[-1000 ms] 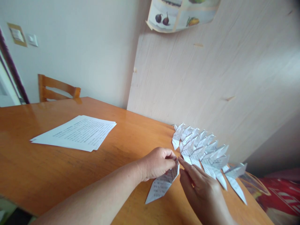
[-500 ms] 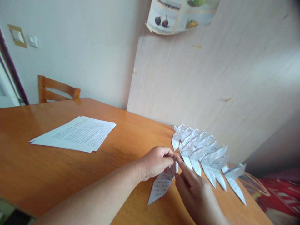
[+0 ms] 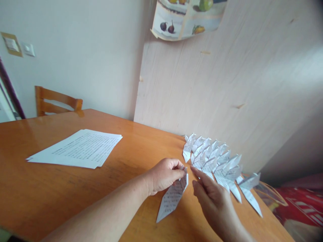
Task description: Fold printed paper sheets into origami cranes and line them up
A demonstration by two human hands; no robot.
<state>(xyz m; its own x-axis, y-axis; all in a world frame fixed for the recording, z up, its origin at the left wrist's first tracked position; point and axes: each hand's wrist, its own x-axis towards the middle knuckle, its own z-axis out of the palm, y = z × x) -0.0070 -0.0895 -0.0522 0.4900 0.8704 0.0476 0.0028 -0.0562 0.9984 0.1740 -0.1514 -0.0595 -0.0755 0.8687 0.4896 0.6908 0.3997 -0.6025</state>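
Note:
Between the thumb and fingers of my left hand [image 3: 168,176] is the upper end of a folded paper piece [image 3: 170,201]. It is white with printed text, and its pointed lower end slants down toward me over the table. My right hand [image 3: 214,196] is just right of it, apart from the paper, with the index finger stretched out and the thumb separate. Nothing shows in that hand. Beyond it stand several similar folded paper pieces [image 3: 210,154] in close rows, partly hidden by my right hand.
A stack of printed sheets [image 3: 78,148] lies on the left of the wooden table [image 3: 63,188]. A wooden chair [image 3: 58,97] stands behind the far edge. A pale board [image 3: 202,87] with a fruit picture [image 3: 189,20] rises behind. Something red [image 3: 300,205] is beyond the right edge.
My right index finger has come away from the folded paper's top and moved slightly right. My left hand still holds the paper. The whole view has shifted a little.

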